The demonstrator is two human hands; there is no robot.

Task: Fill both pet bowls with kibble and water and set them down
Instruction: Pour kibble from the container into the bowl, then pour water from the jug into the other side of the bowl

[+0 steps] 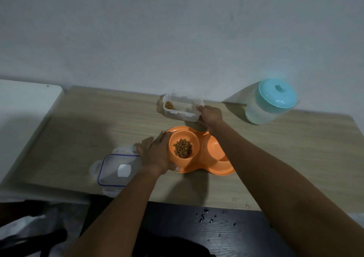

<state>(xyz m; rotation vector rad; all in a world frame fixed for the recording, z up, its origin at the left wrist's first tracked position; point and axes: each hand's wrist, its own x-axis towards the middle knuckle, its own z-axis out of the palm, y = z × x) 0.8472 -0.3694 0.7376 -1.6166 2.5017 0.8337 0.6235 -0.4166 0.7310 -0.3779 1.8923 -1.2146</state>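
Round orange plastic bowl [194, 139], left hand [155, 154] gripping | clear rectangular tub [182, 117] at 12 o'clock, right hand [211, 117] gripping | woodgrain table [78, 128], plain wall [177, 30]

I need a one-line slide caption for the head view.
The left hand holds the orange feeder, kibble in one bowl, while the right hand grips the clear container.

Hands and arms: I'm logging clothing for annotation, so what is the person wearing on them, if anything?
The left hand and right hand are bare: no gloves, rings or watch visible. Both forearms are uncovered as well, with no sleeve in view. Dim light could hide fine details.
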